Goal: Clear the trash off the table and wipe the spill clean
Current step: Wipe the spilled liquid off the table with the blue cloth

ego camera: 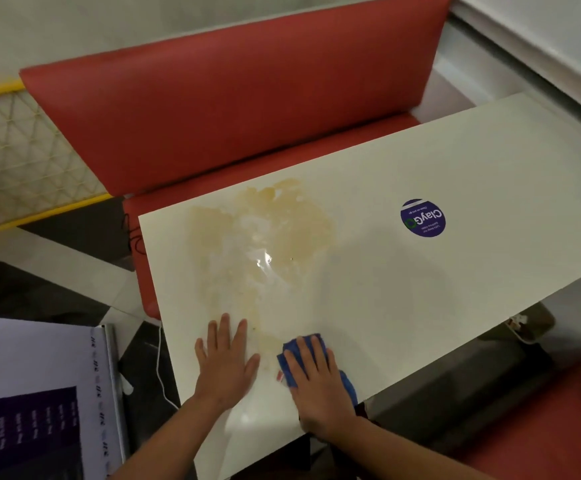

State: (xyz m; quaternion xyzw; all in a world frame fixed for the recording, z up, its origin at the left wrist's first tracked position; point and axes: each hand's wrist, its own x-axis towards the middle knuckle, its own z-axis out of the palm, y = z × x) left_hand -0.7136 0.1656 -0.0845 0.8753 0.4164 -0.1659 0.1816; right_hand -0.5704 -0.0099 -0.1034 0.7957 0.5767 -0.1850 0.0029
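Note:
A wide yellowish spill (264, 244) spreads over the left half of the white table (455, 209), with a wet glare in its middle. My right hand (316, 379) lies flat with straight fingers on a blue cloth (349, 384) at the table's near edge, pressing it down at the spill's near end. My left hand (225, 362) rests flat on the table beside it, fingers spread, touching the spill's near left fringe. No trash shows on the table.
A round purple sticker (423, 217) sits on the table's right half. A red bench (233, 109) stands behind the table, another red seat (559, 427) at the near right. A white and purple box (39, 403) lies at the lower left, with a white cable (160, 368) beside it.

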